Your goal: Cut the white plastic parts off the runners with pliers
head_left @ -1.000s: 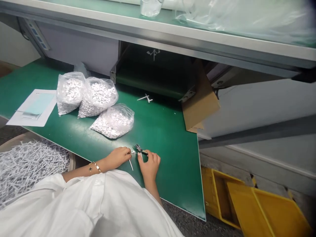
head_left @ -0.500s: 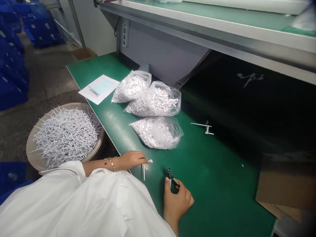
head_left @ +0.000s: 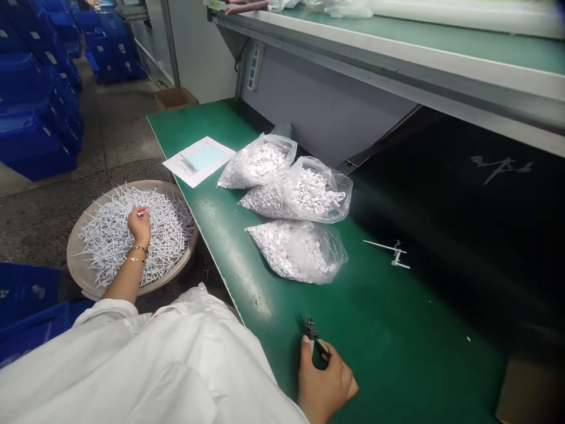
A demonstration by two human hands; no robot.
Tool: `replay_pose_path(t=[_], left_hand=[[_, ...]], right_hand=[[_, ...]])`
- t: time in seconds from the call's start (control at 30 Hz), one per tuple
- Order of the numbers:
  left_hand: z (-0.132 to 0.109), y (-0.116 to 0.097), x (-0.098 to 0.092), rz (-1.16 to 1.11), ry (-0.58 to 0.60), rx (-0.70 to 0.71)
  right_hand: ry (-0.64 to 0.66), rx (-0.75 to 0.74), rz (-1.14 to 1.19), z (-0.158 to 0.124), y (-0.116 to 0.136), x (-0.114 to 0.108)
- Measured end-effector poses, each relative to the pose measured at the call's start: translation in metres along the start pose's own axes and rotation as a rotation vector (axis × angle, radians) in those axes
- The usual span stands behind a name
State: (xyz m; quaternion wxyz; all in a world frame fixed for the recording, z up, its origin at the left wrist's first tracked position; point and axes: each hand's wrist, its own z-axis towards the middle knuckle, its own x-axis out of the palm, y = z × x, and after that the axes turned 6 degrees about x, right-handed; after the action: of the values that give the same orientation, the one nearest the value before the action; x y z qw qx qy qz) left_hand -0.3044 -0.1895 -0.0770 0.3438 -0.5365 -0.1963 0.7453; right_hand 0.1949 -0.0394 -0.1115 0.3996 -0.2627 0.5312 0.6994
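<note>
My left hand point(head_left: 139, 227) is over the round tub point(head_left: 76, 259), at the heap of thin white plastic sticks point(head_left: 112, 235). Its fingers are curled together; a bit of white shows at the fingertips, too small to make out. My right hand point(head_left: 326, 377) rests on the green tabletop point(head_left: 379, 353), wrapped round the handles of small nippers point(head_left: 312, 333). Their jaws point away from me, with nothing seen between them. Beyond lie three clear bags of small white plastic parts: a near one point(head_left: 295, 250), a middle one point(head_left: 298, 191) and a far one point(head_left: 260, 162).
A branched white plastic piece point(head_left: 397, 253) lies right of the bags. White and pale blue papers point(head_left: 200, 160) sit near the table's left edge. A metal-edged shelf point(head_left: 375, 56) overhangs the back. Blue bins point(head_left: 35, 141) stand on the floor at left; a cardboard box point(head_left: 529, 383) is at right.
My left hand has left the tabletop, where it held a branched white plastic piece, and moved left over the tub. My right hand keeps the nippers; the view has shifted left.
</note>
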Motion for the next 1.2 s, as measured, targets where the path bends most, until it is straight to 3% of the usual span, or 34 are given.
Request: replay_pose_path(t=[0.1, 0.17, 0.27, 0.33, 0.43, 0.57, 0.63, 0.7, 0.83, 0.93, 1.1, 1.2], left_hand=[[0.01, 0.03, -0.007, 0.07, 0.029, -0.096], [0.006, 0.039, -0.007, 0.106, 0.023, -0.11], [-0.009, 0.029, 0.001, 0.136, -0.005, -0.048], [-0.024, 0.003, 0.014, 0.107, 0.019, 0.072], [-0.063, -0.065, 0.039, -0.033, 0.19, 0.389], [-0.153, -0.164, 0.06, -0.383, 0.669, 1.152], [-0.202, -0.196, 0.066, -0.515, 0.937, 1.533], [-0.244, -0.212, 0.075, -0.537, 1.079, 1.739], [-0.301, -0.232, 0.105, -0.526, 1.106, 1.757], [-0.33, -0.265, 0.132, -0.58, 1.096, 1.746], [-0.364, -0.345, 0.175, -0.508, 0.98, 1.364], [-0.372, -0.386, 0.199, -0.474, 0.926, 1.235]], right_hand=[[-0.016, -0.006, 0.013, 0.0, 0.0, 0.0], [-0.013, -0.011, 0.009, 0.0, 0.0, 0.0], [-0.019, -0.027, 0.003, 0.001, 0.001, 0.001], [-0.044, -0.033, 0.009, 0.002, 0.001, 0.002], [-0.054, -0.023, 0.021, 0.002, 0.003, 0.005], [-0.06, 0.036, 0.051, 0.004, 0.008, 0.005], [-0.084, 0.069, 0.091, 0.004, 0.011, 0.004], [-0.131, 0.123, 0.142, 0.004, 0.013, 0.001], [-0.267, 0.257, 0.258, 0.001, 0.012, -0.004], [-0.376, 0.353, 0.311, 0.0, 0.01, -0.005], [-0.404, 0.376, 0.332, 0.005, 0.014, -0.006], [-0.372, 0.355, 0.345, 0.007, 0.017, -0.007]])
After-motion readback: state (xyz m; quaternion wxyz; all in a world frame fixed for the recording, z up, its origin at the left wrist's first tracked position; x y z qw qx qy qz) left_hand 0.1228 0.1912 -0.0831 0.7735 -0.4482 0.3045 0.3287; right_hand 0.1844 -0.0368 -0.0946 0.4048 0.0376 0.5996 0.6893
